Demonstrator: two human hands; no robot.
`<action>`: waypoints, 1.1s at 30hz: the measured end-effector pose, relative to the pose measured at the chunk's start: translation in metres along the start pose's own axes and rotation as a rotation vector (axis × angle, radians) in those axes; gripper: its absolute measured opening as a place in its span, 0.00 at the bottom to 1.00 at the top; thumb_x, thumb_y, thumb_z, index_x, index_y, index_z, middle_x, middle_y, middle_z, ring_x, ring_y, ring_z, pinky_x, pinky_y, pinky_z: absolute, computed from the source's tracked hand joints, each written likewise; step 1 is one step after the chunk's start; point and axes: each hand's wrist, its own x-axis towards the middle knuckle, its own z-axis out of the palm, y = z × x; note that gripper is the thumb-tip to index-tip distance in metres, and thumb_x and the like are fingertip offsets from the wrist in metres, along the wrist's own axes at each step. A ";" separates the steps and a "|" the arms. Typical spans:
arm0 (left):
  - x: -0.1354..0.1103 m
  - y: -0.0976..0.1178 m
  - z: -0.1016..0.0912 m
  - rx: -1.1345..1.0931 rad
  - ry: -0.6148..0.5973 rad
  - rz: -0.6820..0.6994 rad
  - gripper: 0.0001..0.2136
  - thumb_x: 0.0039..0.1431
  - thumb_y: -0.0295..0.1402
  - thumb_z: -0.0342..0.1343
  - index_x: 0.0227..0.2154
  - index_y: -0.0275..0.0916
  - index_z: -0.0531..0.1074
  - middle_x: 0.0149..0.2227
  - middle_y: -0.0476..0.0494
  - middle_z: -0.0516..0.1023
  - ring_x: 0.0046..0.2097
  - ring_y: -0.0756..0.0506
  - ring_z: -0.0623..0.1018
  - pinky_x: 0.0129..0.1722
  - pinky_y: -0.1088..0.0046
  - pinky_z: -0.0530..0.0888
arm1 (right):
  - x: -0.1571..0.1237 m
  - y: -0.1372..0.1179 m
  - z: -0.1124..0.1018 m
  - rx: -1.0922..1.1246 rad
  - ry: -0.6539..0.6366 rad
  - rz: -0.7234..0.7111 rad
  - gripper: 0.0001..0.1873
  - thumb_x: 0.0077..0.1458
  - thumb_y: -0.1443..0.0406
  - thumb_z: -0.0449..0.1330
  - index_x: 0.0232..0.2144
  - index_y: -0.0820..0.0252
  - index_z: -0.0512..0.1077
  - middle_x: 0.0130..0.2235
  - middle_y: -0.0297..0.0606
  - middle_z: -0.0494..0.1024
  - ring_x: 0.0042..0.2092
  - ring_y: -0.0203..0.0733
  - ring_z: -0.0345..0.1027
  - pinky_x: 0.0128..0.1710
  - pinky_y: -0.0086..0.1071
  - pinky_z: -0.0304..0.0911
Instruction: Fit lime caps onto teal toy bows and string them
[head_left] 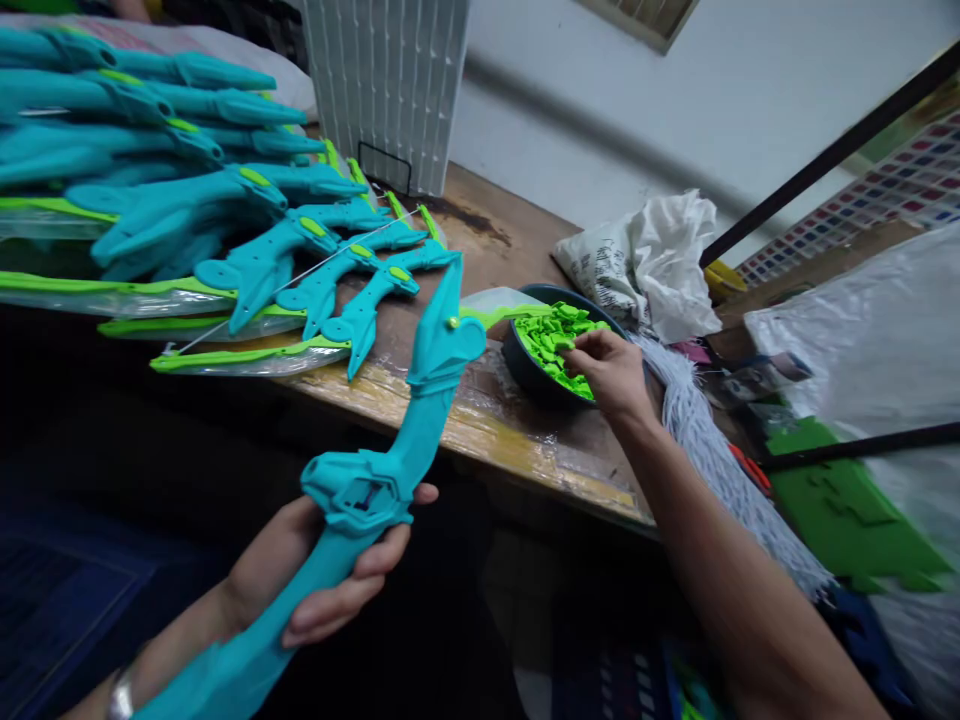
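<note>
My left hand point(315, 570) is wrapped round the grip of a long teal plastic toy bow point(420, 400), which slants up and away toward the wooden table point(510, 440). My right hand point(609, 372) reaches into a dark blue bowl point(525, 365) filled with small bright green plastic pieces point(559, 340). Its fingers are pinched among the pieces; what they hold is too small to make out.
A stack of teal bows with green trim point(225, 200), some in clear bags, covers the table's left. A white ribbed panel point(386, 85) stands at the back. A crumpled white bag point(652, 260), grey-white string bundle point(712, 450) and green foam sheet point(847, 500) lie right.
</note>
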 end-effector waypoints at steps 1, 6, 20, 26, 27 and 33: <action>0.003 -0.003 0.001 0.009 0.003 -0.010 0.24 0.74 0.41 0.38 0.63 0.37 0.69 0.34 0.43 0.73 0.17 0.55 0.69 0.14 0.82 0.71 | -0.025 -0.014 0.000 0.079 -0.025 -0.032 0.10 0.54 0.60 0.65 0.32 0.61 0.72 0.29 0.35 0.78 0.28 0.37 0.71 0.30 0.31 0.69; 0.020 -0.017 0.011 0.059 0.018 -0.110 0.30 0.71 0.53 0.38 0.50 0.35 0.76 0.28 0.45 0.73 0.15 0.54 0.64 0.09 0.81 0.61 | -0.158 -0.067 0.013 0.452 -0.061 -0.274 0.05 0.58 0.68 0.64 0.33 0.58 0.70 0.37 0.37 0.80 0.36 0.37 0.75 0.36 0.30 0.72; 0.027 -0.050 0.012 0.303 -0.079 -0.230 0.41 0.50 0.72 0.51 0.37 0.29 0.74 0.14 0.53 0.63 0.12 0.54 0.56 0.09 0.79 0.52 | -0.255 -0.061 0.014 -0.068 0.039 -0.749 0.14 0.62 0.80 0.56 0.49 0.75 0.72 0.49 0.59 0.78 0.49 0.51 0.74 0.47 0.40 0.77; 0.028 -0.056 0.013 0.552 0.114 -0.301 0.42 0.51 0.74 0.44 0.36 0.32 0.75 0.17 0.49 0.67 0.16 0.51 0.63 0.13 0.78 0.61 | -0.269 -0.050 -0.003 -0.191 0.077 -0.715 0.16 0.63 0.77 0.57 0.52 0.69 0.73 0.45 0.53 0.77 0.45 0.46 0.76 0.41 0.34 0.76; 0.028 -0.056 0.013 0.614 0.160 -0.314 0.42 0.52 0.74 0.44 0.36 0.33 0.75 0.18 0.48 0.69 0.17 0.51 0.65 0.14 0.78 0.63 | -0.270 -0.049 -0.007 -0.184 0.081 -0.697 0.17 0.63 0.77 0.57 0.53 0.67 0.73 0.44 0.50 0.77 0.43 0.43 0.76 0.40 0.31 0.75; 0.036 -0.060 0.018 0.880 0.224 -0.362 0.37 0.56 0.71 0.44 0.27 0.36 0.74 0.20 0.45 0.73 0.18 0.49 0.71 0.16 0.77 0.69 | -0.270 -0.043 -0.022 -0.105 0.096 -0.731 0.20 0.60 0.79 0.59 0.52 0.59 0.72 0.42 0.43 0.80 0.41 0.41 0.76 0.41 0.32 0.74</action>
